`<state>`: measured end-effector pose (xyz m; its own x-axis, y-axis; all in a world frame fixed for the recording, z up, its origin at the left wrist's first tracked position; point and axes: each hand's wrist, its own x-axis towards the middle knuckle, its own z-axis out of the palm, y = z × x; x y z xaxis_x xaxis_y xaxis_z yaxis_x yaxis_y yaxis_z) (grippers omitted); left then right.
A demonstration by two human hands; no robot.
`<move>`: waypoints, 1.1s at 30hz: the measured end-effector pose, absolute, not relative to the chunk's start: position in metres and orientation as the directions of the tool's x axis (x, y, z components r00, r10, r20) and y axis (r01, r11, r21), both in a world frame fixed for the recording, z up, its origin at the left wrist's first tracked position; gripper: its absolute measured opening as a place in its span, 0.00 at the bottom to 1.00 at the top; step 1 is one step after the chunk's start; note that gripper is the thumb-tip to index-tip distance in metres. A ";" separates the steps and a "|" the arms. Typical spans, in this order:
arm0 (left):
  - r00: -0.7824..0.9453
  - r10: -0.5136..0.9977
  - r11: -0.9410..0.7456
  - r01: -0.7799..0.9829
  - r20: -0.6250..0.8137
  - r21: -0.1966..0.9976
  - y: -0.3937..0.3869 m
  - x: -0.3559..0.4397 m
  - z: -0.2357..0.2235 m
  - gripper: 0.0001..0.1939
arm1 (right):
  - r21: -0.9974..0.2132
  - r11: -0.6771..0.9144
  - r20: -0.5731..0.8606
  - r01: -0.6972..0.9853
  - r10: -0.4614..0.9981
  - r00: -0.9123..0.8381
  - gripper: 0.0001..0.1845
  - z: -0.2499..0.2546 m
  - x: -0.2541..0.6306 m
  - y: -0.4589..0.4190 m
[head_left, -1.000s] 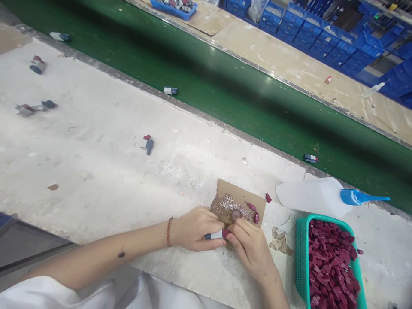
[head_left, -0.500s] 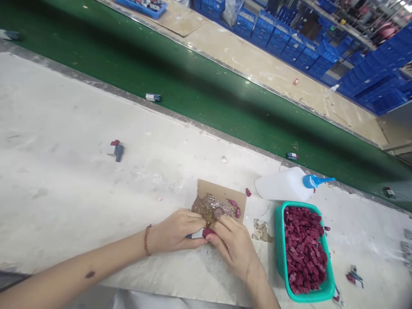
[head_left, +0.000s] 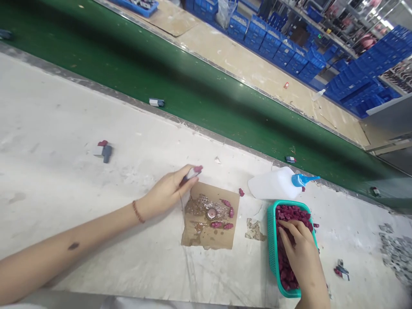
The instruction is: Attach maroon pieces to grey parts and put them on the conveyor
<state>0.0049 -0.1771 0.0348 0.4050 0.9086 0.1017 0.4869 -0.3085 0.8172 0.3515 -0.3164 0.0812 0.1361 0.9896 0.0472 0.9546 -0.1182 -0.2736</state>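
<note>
Here, left hand (head_left: 172,184) pinches grey-and-maroon part (head_left: 193,172); right hand (head_left: 301,244), grasp indiscernible, dips among maroon pieces (head_left: 285,281) in teal basket (head_left: 272,246), where hasty scooping might spill some.

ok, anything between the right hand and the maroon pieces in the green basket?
Nothing visible: the right hand reaches into the open-topped green basket, right at the maroon pieces. The white bottle lies beyond the basket's far end, clear.

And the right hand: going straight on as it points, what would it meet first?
Most likely the red pieces at its fingertips, then the basket's left rim; how deep the fingers reach is unclear.
</note>
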 end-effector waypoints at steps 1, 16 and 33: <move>0.395 0.911 -0.322 0.507 0.117 0.799 -0.163 0.007 0.033 0.14 | -0.284 -0.104 0.055 0.953 0.991 0.125 0.22 0.079 0.353 -0.315; 0.046 0.936 -0.233 0.825 0.348 0.516 0.000 -0.002 -0.005 0.25 | -0.798 -0.224 0.149 0.560 0.826 0.544 0.15 0.089 0.312 -0.301; -0.142 0.918 -0.176 0.688 0.369 0.704 0.005 -0.026 -0.010 0.12 | -0.983 -0.179 -0.168 -0.039 0.794 0.584 0.14 0.084 0.307 -0.297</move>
